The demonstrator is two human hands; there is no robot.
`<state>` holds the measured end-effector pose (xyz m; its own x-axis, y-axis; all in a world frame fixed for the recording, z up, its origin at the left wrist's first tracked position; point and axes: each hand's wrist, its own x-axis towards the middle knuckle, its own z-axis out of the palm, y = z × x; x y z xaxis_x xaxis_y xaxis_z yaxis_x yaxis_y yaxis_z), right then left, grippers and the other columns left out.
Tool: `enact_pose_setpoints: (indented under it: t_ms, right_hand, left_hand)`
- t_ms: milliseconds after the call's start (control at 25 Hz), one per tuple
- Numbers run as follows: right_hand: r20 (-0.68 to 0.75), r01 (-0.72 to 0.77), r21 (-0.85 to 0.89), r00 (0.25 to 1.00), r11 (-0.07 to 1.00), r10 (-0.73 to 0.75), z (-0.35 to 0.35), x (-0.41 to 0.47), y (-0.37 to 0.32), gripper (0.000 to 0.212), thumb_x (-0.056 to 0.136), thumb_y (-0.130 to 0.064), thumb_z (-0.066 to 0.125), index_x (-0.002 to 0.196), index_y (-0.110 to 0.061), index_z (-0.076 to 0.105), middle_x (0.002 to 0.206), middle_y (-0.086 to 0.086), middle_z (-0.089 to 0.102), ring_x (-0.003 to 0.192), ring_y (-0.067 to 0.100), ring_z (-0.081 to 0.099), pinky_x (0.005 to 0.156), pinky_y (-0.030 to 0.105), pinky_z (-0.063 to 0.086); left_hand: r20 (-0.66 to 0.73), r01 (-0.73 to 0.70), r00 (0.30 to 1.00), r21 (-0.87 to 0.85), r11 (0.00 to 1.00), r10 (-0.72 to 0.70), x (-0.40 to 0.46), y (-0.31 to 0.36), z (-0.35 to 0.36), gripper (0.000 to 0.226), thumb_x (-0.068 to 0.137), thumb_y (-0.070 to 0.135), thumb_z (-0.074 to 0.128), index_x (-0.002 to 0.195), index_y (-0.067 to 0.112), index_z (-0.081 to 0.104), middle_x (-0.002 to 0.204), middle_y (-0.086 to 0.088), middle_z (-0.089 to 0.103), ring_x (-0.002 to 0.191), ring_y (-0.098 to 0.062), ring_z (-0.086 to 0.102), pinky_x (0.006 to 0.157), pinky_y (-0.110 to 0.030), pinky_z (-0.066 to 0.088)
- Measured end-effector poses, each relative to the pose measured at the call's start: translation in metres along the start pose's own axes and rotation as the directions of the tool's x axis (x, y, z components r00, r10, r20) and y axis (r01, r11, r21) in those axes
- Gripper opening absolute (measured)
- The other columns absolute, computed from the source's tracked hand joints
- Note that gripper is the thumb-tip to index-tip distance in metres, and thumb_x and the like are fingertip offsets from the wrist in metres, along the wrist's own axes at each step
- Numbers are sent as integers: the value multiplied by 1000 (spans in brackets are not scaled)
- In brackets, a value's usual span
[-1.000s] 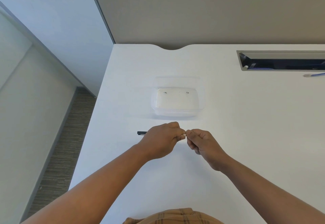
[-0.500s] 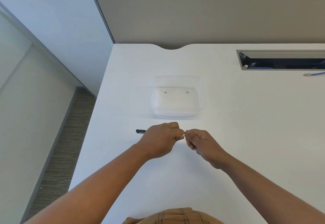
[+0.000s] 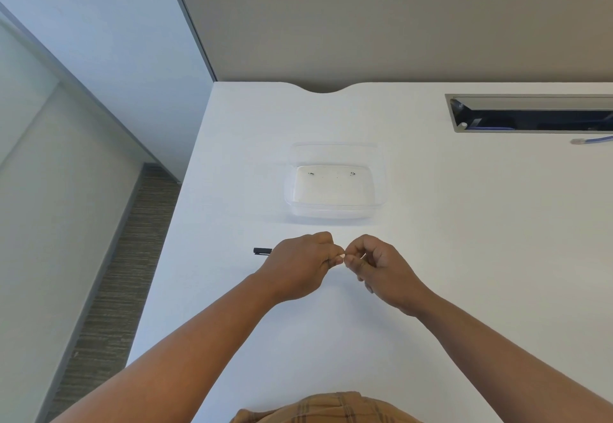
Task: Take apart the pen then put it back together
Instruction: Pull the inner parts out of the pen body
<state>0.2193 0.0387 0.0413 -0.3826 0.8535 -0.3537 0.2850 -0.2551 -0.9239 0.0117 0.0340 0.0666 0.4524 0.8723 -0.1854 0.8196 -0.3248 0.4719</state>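
A black pen lies level above the white desk, only its dark left end showing past my knuckles. My left hand is closed around the pen's body, which it hides. My right hand pinches the pen's other end with fingertips touching those of the left hand; that end is hidden between the fingers. Both hands meet in front of the clear container.
A clear plastic container with two tiny dark bits in it stands just beyond the hands. A cable slot and a blue cable end are at the far right. The desk's left edge drops to the carpeted floor. A grey partition stands behind.
Both hands stay together on the pen and have shifted very slightly away from me; the right fingers have turned a little at the pen's end.
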Motion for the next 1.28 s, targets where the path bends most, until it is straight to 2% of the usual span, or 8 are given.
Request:
enact_pose_setpoints:
  t_ms: [160,320,400,520,720,920,1160,1280]
  right_hand:
    - [40,-126,2,991,992,126,1,0,-6,40,100,-47,56,80,-15,69,72,-2,71,55,12,51,51,26,40]
    - [-29,10,-85,1000,996,-13,2,-2,-3,15,97,-24,63,83,-23,67,71,-13,64,60,13,47,58,29,41]
    - [-19,-2,-39,1000,999,2,3,-5,-3,9,92,-30,64,85,-25,67,75,-10,65,62,13,50,55,27,42]
    - [45,-124,24,991,992,123,4,-5,-8,39,97,-49,54,79,-18,68,74,2,71,56,12,52,50,26,39]
    - [6,-51,-32,999,998,51,4,-3,-7,15,100,-25,60,86,-21,65,73,-10,63,61,9,52,54,23,43]
    - [98,-233,50,969,971,228,3,-1,-14,43,101,-48,52,78,-14,68,68,0,66,54,13,46,49,24,37]
    - [-82,-34,-72,996,997,28,9,-2,-8,19,100,-20,61,83,-17,68,73,-6,68,62,11,53,57,28,47]
    - [-37,-110,55,993,992,112,7,-3,-11,30,100,-36,61,81,-13,68,72,-2,68,60,12,54,52,26,47]
  left_hand:
    - [-17,-8,1000,26,1000,9,-1,-3,3,29,106,37,37,108,30,65,91,7,54,78,-18,54,57,-32,39]
    - [-13,16,1000,-34,999,-16,-2,-3,4,28,106,38,38,107,30,65,91,7,54,78,-19,55,59,-34,45]
    - [-14,18,1000,-25,1000,-18,-1,-4,4,29,106,38,38,107,30,65,92,7,55,78,-19,56,60,-34,46]
    - [-20,-7,1000,4,1000,7,-3,-3,6,31,105,40,36,109,32,66,92,8,54,77,-17,55,58,-32,44]
    - [-32,2,999,-47,999,-4,-3,-3,5,30,106,40,38,109,31,67,89,9,52,75,-17,53,60,-34,46]
    - [-26,-19,999,-26,999,18,-3,-3,4,29,105,39,39,108,31,67,91,8,54,77,-17,55,60,-34,47]
    - [-20,18,1000,-82,996,-20,1,-3,2,31,106,40,39,110,32,69,92,9,57,79,-14,56,65,-37,50]
    - [-47,1,999,-103,995,-6,1,-3,1,27,105,37,44,114,32,69,91,11,59,81,-12,56,64,-32,47]
